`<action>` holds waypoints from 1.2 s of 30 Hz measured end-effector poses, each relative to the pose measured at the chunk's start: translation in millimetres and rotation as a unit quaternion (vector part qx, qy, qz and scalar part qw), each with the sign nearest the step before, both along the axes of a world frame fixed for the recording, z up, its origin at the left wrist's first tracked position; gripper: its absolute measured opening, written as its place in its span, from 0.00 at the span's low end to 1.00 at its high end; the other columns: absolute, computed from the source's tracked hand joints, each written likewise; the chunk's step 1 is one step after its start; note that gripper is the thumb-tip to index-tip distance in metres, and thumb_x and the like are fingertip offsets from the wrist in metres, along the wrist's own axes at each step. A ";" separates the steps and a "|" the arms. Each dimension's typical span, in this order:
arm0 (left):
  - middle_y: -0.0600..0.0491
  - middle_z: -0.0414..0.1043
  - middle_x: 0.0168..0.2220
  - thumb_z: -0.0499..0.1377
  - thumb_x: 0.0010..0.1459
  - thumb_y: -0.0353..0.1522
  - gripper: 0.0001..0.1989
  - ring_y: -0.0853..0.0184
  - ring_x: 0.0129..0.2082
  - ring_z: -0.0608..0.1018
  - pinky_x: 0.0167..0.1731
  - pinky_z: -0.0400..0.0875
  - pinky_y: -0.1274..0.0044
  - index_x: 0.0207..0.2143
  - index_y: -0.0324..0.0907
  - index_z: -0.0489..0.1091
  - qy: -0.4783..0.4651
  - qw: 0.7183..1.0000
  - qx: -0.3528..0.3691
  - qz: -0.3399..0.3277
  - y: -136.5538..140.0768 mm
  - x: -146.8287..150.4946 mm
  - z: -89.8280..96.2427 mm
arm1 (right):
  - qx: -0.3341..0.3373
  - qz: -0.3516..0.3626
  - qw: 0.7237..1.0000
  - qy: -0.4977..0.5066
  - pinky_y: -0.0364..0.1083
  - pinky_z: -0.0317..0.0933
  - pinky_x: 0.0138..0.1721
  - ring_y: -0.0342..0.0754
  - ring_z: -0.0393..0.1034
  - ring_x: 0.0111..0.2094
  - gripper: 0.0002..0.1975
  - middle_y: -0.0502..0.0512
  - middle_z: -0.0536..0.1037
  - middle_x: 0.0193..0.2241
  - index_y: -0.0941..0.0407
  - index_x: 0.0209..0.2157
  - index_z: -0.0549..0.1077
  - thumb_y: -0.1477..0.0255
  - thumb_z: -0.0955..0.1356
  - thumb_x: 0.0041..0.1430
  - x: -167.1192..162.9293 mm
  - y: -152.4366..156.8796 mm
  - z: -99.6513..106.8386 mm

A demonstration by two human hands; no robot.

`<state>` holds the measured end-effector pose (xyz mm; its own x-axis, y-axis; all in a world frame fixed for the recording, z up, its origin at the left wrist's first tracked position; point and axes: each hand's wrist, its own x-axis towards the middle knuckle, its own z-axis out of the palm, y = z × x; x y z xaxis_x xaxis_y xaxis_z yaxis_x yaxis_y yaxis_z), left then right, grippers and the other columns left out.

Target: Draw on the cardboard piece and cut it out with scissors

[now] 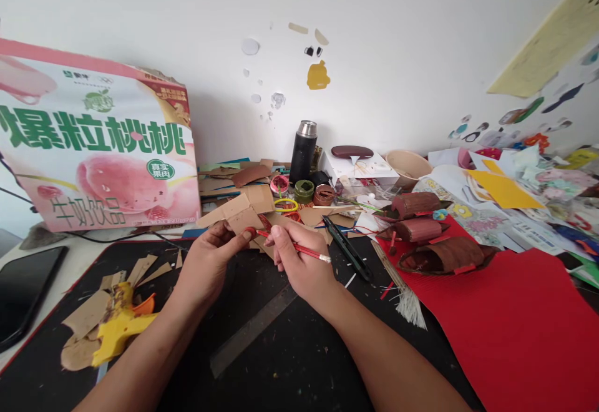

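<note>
Head view: left hand [210,253] pinched tight, apparently on small red-brown piece [264,221], mostly hidden by fingers; piece sits above worktop [77,253], between left hand and right hand [302,253]. Right hand curled snugly around red pencil [309,251], tip close to left thumb. Pencil could skid off such small piece and jab thumb; careless forward push could tip open pots. Pink pot [279,184], green pot [304,191], brown pot [324,195] hold matching paint-like stuff. Black flask [303,157] capped.
</note>
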<state>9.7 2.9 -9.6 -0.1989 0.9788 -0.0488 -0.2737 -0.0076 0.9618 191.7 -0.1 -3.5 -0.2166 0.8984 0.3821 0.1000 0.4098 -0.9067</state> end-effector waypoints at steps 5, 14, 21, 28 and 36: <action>0.46 0.90 0.41 0.84 0.38 0.41 0.26 0.55 0.42 0.87 0.48 0.80 0.68 0.39 0.42 0.85 -0.011 1.000 -0.007 0.008 -0.3 1.0 3.2 | 0.030 0.003 0.999 -0.012 0.46 0.65 0.29 0.45 0.69 0.21 0.23 0.47 0.72 0.21 0.52 0.35 0.78 0.55 0.63 0.82 -0.4 -1.3 0.4; 0.45 0.90 0.42 0.83 0.38 0.39 0.26 0.54 0.44 0.87 0.48 0.79 0.68 0.41 0.41 0.85 -0.011 1.000 -0.005 0.005 0.0 0.0 2.1 | 0.047 -0.009 0.999 -0.011 0.46 0.66 0.31 0.46 0.71 0.22 0.22 0.48 0.74 0.21 0.52 0.34 0.78 0.58 0.63 0.82 0.2 -1.9 3.6; 0.46 0.90 0.41 0.84 0.37 0.41 0.26 0.55 0.44 0.87 0.50 0.79 0.68 0.40 0.42 0.87 -0.021 1.000 -0.006 -0.009 0.0 1.1 1.8 | 0.082 -0.004 0.997 -0.003 0.44 0.64 0.29 0.43 0.70 0.21 0.20 0.47 0.75 0.22 0.54 0.33 0.77 0.63 0.64 0.81 -1.0 -0.5 6.1; 0.47 0.90 0.41 0.85 0.35 0.39 0.26 0.56 0.43 0.87 0.49 0.79 0.70 0.38 0.42 0.87 -0.033 0.999 -0.013 -0.007 -0.2 0.5 1.9 | 0.091 -0.011 0.996 -0.020 0.44 0.66 0.31 0.43 0.70 0.21 0.20 0.47 0.76 0.22 0.53 0.34 0.77 0.63 0.64 0.82 -0.9 0.1 5.4; 0.46 0.90 0.41 0.84 0.35 0.40 0.26 0.54 0.43 0.87 0.49 0.80 0.67 0.39 0.42 0.87 -0.030 0.999 -0.012 0.001 -0.2 2.6 6.2 | 0.081 -0.005 0.997 -0.019 0.44 0.64 0.30 0.43 0.70 0.22 0.19 0.46 0.74 0.21 0.53 0.34 0.78 0.63 0.65 0.82 -0.7 -1.0 1.6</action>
